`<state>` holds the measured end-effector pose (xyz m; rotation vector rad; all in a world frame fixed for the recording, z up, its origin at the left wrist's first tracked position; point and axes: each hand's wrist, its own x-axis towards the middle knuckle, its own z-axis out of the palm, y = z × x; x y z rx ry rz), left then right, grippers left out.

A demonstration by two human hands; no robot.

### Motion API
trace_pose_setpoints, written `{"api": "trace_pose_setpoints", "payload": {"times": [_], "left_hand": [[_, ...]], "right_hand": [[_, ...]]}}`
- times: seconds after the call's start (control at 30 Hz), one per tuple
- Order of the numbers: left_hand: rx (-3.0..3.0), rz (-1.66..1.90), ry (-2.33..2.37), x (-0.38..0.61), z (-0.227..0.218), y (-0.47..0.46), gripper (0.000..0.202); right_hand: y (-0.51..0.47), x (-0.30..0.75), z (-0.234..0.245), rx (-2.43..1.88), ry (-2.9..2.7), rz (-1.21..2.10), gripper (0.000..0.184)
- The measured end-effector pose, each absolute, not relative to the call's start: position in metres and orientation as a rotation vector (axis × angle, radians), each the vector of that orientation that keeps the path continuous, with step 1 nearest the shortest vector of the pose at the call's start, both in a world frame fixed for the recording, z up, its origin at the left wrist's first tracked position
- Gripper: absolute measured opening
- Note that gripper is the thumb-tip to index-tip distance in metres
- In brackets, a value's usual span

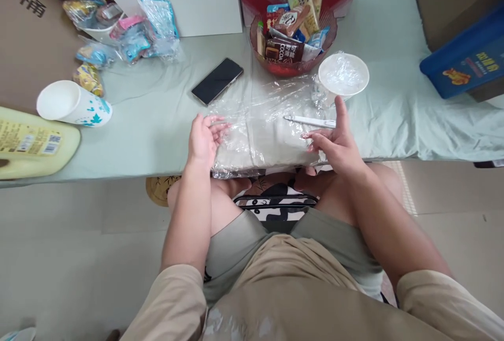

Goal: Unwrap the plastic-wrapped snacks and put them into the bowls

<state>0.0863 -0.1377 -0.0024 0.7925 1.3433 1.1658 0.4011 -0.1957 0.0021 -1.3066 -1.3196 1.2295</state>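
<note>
A crinkled sheet of clear plastic wrap lies flat on the cloth in front of me, reaching the table's front edge. At its left side is my left hand, fingers loosely curled and apart, holding nothing I can see. Over the right side is my right hand, one finger stretched away from me and the others spread leftward. Beside those fingers, a slim white pen-like tool rests on the wrap, its dark tip to the left. Just beyond my right hand stands a white paper cup with crumpled clear plastic inside.
A black phone lies behind the wrap. Farther back is a red bowl of packaged snacks. To the left are a tipped paper cup, a yellow jug and wrapped sweets. A blue container is at right.
</note>
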Motion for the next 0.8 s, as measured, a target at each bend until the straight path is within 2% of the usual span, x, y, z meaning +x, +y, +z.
{"api": "trace_pose_setpoints", "payload": {"times": [0.1,0.23,0.37,0.43,0.5,0.57,0.63,0.7,0.73,0.8], "left_hand": [[0.802,1.068,1.330,0.091,0.004,-0.144,0.053],[0.922,0.876,1.397,0.088,0.003,-0.151,0.082],[1.040,1.077,1.304,0.080,-0.003,-0.149,0.069],[1.153,1.177,1.201,0.079,-0.003,-0.149,0.069],[1.271,1.114,1.155,0.081,-0.002,-0.150,0.071],[1.332,0.994,1.203,0.085,-0.002,-0.151,0.062],[1.330,0.961,1.299,0.088,-0.002,-0.152,0.044],[1.304,1.012,1.382,0.090,-0.003,-0.152,0.031],[1.299,1.044,1.402,0.089,-0.004,-0.151,0.029],[1.325,1.078,1.369,0.087,-0.004,-0.150,0.031]], "right_hand": [[-0.193,0.404,-0.003,-1.308,-1.270,1.094,0.086],[-0.191,0.410,-0.011,-1.304,-1.158,1.008,0.065],[-0.190,0.412,-0.013,-1.322,-1.090,1.001,0.032],[-0.190,0.411,-0.012,-1.317,-1.098,1.012,0.033],[-0.190,0.410,-0.010,-1.305,-1.118,1.002,0.046],[-0.190,0.410,-0.009,-1.295,-1.133,0.977,0.055],[-0.190,0.410,-0.008,-1.282,-1.129,0.959,0.048],[-0.190,0.410,-0.009,-1.275,-1.112,0.958,0.032],[-0.189,0.409,-0.009,-1.277,-1.103,0.958,0.025],[-0.189,0.409,-0.009,-1.294,-1.095,0.946,0.023]]}}
